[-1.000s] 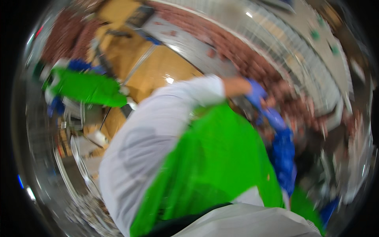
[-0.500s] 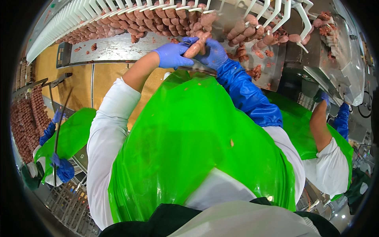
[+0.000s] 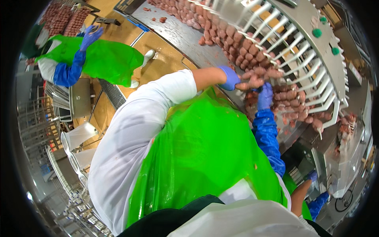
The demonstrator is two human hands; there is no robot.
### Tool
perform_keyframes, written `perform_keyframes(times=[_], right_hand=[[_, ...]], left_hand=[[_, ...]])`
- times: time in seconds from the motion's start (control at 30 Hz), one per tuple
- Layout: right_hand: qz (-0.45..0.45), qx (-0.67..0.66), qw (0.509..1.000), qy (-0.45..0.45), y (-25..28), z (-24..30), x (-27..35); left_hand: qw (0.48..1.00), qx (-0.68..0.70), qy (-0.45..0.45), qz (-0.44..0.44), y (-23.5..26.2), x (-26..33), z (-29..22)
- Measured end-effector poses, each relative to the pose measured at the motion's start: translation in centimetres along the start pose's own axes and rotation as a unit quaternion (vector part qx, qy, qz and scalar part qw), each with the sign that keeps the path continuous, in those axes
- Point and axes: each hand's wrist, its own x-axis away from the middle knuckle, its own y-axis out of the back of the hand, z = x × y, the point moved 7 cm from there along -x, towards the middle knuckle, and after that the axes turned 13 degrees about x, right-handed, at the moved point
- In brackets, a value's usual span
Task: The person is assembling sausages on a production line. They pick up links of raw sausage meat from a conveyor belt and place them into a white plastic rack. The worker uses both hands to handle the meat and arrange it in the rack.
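Note:
My left hand (image 3: 229, 78), in a purple-blue glove, is closed on the end of a pale pink sausage link (image 3: 252, 83) in front of the hanging rows. Close by on the right, my right hand (image 3: 265, 97), gloved and with a blue plastic sleeve, has its fingers curled upward by the same links. A small dark thing (image 3: 257, 90) shows at its fingertips; its kind is unclear. Strings of linked sausages (image 3: 233, 37) hang in loops from a row of white hooks (image 3: 290, 51). More loops (image 3: 290, 98) hang just right of my right hand.
Beneath the hooks runs a metal tray (image 3: 169, 29) with meat scraps. A co-worker in a green apron (image 3: 98, 59) stands at far left, beside a metal bin (image 3: 80, 98). Another co-worker's sleeve (image 3: 318, 205) shows at lower right, near a machine with a clear cover (image 3: 347, 173).
The whole view has turned, so the rack now slants down to the right. My hands have drawn slightly apart at the sausages. The left co-worker's long rod is no longer visible.

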Motion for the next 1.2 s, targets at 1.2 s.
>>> perform_keyframes(times=[1.2], right_hand=[[0.226,0.104,0.959,-0.134,12.0,2.6,17.6]], left_hand=[[0.965,-0.199,-0.158,0.064,-3.8,-8.8,-12.2]])
